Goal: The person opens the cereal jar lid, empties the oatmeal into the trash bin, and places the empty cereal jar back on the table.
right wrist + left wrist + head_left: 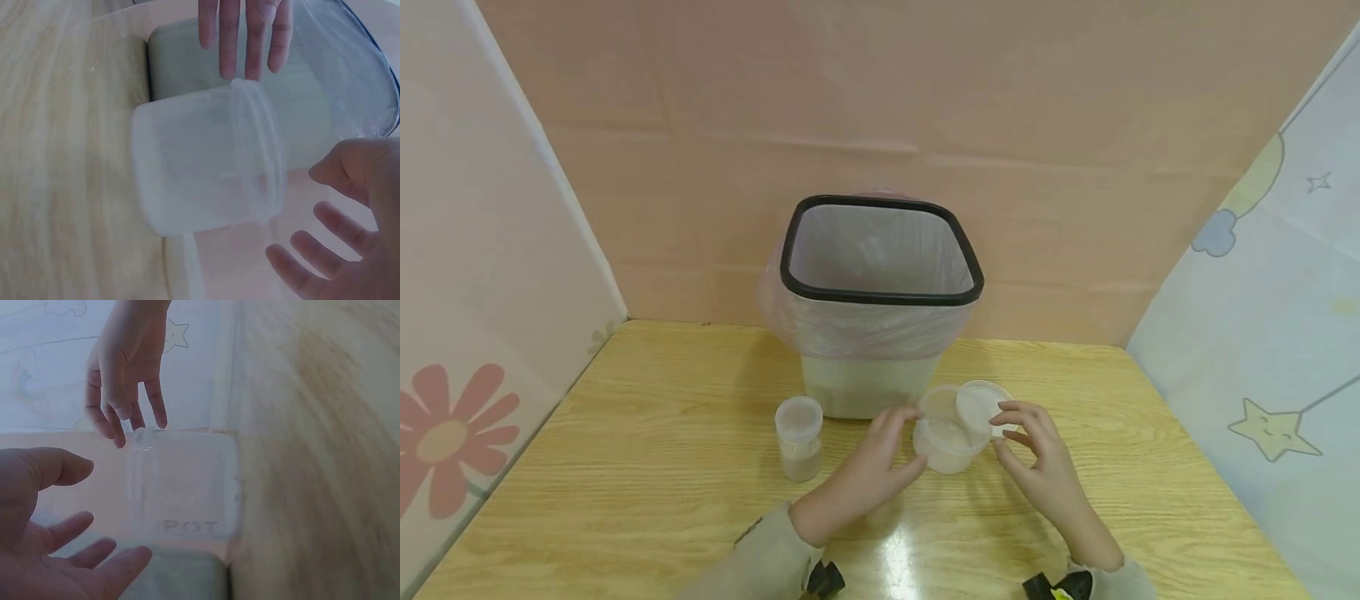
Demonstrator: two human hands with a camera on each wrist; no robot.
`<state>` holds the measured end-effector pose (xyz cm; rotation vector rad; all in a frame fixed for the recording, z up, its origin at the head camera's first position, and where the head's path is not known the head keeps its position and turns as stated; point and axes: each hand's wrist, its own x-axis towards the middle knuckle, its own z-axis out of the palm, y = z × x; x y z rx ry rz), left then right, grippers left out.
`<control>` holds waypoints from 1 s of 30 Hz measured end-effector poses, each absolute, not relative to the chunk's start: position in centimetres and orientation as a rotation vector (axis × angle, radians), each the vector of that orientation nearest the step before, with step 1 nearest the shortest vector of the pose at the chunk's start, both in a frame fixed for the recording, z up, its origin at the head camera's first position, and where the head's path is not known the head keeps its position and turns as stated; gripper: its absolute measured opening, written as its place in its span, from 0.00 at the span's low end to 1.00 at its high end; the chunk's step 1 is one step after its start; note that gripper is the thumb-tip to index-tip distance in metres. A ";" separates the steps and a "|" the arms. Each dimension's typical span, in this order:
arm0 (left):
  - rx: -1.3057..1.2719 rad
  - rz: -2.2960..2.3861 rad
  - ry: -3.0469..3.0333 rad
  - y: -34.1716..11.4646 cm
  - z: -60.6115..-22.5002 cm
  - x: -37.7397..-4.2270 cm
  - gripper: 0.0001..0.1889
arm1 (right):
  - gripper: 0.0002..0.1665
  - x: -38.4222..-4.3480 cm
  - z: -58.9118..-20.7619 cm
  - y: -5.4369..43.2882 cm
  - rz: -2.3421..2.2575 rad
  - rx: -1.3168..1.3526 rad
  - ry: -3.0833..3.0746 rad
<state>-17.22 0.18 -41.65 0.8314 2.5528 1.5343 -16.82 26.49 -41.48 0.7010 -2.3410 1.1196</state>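
Note:
A clear round plastic tub (949,450) stands on the table between the two hands; in the left wrist view the tub (184,487) bears the letters POT. A pale round disc (976,407), like a lid, shows at its right rim; whether it touches the tub I cannot tell. My left hand (880,462) is at the tub's left side, fingers spread and relaxed. To the right, my right hand (1037,458) has loosely bent fingers near the disc. In the right wrist view a gap shows between its fingers and the tub (203,162).
Behind the tub stands a pale bin (868,383) with a black rim and a pinkish bag lining it. A small lidded jar (800,442) with pale contents is left of my left hand. Decorated panels flank the wooden table (662,450).

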 end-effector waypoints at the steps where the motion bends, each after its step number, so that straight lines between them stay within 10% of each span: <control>1: 0.868 1.529 2.558 -0.2 -41.4 -17.0 0.29 | 0.21 -16.7 -41.3 26.4 1.092 0.710 -2.332; 13: 1.269 1.462 2.916 -5.6 -37.1 -15.7 0.16 | 0.29 -15.8 -38.8 23.6 1.006 0.955 -2.182; 30: 1.210 1.249 2.956 -13.7 -35.0 -17.7 0.17 | 0.32 -16.5 -39.3 17.1 1.344 1.144 -2.253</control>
